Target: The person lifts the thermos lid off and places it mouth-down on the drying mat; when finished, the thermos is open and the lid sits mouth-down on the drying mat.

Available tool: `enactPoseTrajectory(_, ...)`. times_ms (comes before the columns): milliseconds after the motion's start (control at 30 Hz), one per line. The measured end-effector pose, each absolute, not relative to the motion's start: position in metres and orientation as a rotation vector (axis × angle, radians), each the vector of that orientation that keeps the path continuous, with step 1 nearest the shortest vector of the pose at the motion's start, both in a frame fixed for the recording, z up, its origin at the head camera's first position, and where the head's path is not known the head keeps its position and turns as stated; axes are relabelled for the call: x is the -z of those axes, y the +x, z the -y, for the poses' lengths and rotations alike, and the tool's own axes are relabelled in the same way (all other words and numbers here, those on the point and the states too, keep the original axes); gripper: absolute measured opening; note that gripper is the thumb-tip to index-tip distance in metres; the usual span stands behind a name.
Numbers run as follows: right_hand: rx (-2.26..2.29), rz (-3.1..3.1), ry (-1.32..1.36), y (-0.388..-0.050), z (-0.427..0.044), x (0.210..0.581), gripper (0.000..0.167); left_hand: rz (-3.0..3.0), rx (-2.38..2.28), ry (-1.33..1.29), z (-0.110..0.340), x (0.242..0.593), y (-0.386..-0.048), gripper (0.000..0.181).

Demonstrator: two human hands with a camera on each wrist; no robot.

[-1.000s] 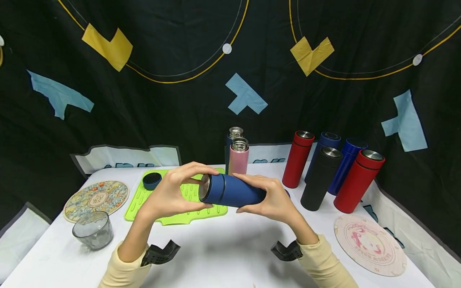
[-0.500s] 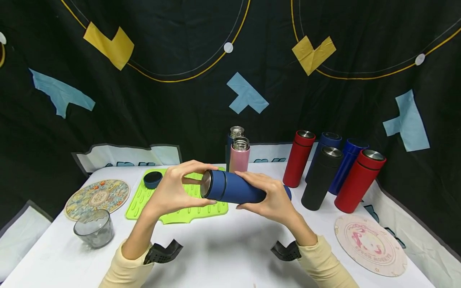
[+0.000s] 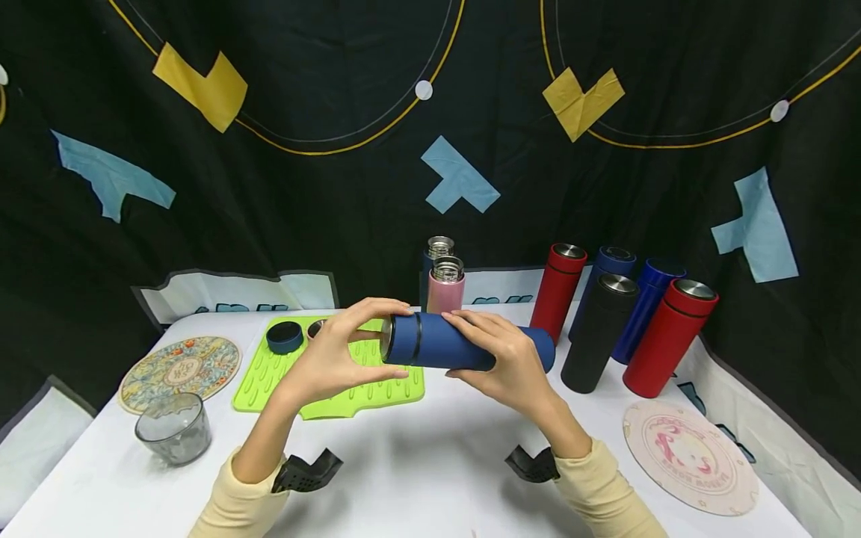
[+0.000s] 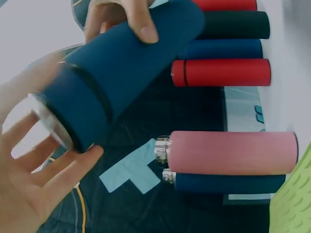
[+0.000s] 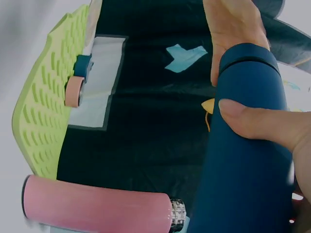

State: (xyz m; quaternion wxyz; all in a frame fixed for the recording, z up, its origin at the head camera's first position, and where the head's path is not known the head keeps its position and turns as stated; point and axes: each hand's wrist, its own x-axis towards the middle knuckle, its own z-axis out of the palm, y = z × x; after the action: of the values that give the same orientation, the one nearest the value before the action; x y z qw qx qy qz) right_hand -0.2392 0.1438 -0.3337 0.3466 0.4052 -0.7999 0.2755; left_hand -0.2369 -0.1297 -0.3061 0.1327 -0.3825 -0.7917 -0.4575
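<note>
Head view: right hand clasps sideways bottle, left hand its lid.

No text is legible, the lettering on the pale round mat and patterned round mat being indistinct.

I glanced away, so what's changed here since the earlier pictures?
The blue bottle held in the right hand rose slightly, its base end showing more; the left hand shifted up and right, uncovering a pink cap. The standing bottles stayed put.
</note>
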Motion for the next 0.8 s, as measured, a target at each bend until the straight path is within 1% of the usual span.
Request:
enactPoseTrajectory(67,-0.763,2.097,1.073,-0.2393,-0.1445,0.3327,0.082,2.27,1.29,-1.184,0.1328,0.3058,-0.2375,0.071)
enactPoseTrajectory(133,-0.794,2.108,1.084,-0.239,-0.1445,0.3324,0.082,2.271,1.291,-1.185,0.1342,0.3054,-0.2372,0.071)
enactPoseTrajectory(333,-0.695,2.083,1.025,-0.2365,-0.1425,0.3319,0.081,2.393,1.373,-0.888,0.1291,0.305,-0.2346,0.059)
enactPoseTrajectory(400,-0.666,2.083,1.01,-0.2359,-0.1426,0.3315,0.081,2.424,1.385,-0.849,0.1276,0.3058,-0.2344,0.058)
enactPoseTrajectory(467,-0.656,2.096,1.006,-0.2359,-0.1433,0.3313,0.081,2.415,1.368,-0.902,0.1274,0.3067,-0.2353,0.063)
enactPoseTrajectory(600,-0.701,2.148,1.024,-0.2374,-0.1456,0.3317,0.082,2.309,1.306,-1.154,0.1302,0.3073,-0.2389,0.072)
enactPoseTrajectory(700,-0.738,2.179,1.037,-0.2383,-0.1466,0.3317,0.083,2.267,1.276,-1.247,0.1321,0.3074,-0.2408,0.069)
enactPoseTrajectory(800,-0.74,2.183,1.039,-0.2386,-0.1469,0.3317,0.083,2.267,1.284,-1.231,0.1327,0.3082,-0.2419,0.067)
